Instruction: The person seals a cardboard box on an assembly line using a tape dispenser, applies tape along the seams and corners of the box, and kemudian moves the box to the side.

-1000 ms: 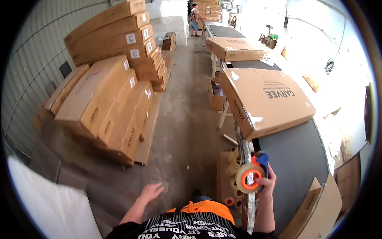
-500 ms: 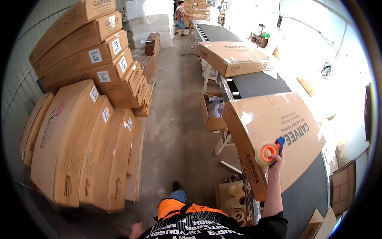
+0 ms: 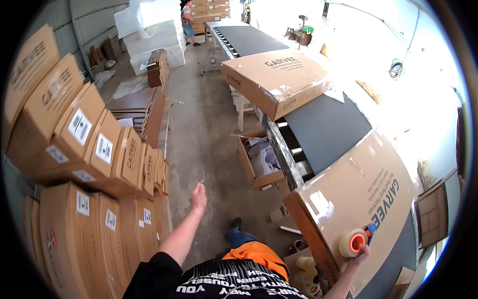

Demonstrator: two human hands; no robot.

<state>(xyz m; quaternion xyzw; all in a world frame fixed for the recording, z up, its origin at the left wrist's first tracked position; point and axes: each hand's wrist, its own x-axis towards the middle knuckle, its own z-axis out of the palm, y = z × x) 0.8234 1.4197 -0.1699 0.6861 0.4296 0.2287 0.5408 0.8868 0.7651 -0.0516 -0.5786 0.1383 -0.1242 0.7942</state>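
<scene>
My right hand point(image 3: 364, 254) grips a tape dispenser point(image 3: 347, 243) with an orange hub, a blue part and a wide roll of tape. The dispenser is over the near edge of a large flat cardboard box point(image 3: 343, 184), which lies at an angle on the conveyor belt point(image 3: 323, 132). Clear tape shines on the box's top. My left hand point(image 3: 198, 198) hangs above the floor to the left, fingers curled in, with nothing visible in them. A second large box point(image 3: 281, 74) lies farther up the belt.
Tall stacks of cartons point(image 3: 97, 144) line the left. Under the conveyor stand an open carton of crumpled wrapping point(image 3: 261, 157) and several tape rolls point(image 3: 307, 271). A person point(image 3: 187, 22) stands far off near white wrapped blocks point(image 3: 152, 37). Flat cardboard point(image 3: 137, 109) lies at left.
My view has shifted forward along the conveyor. My left hand has swung up and forward into view over the floor. The tape dispenser stays in my right hand at the near box.
</scene>
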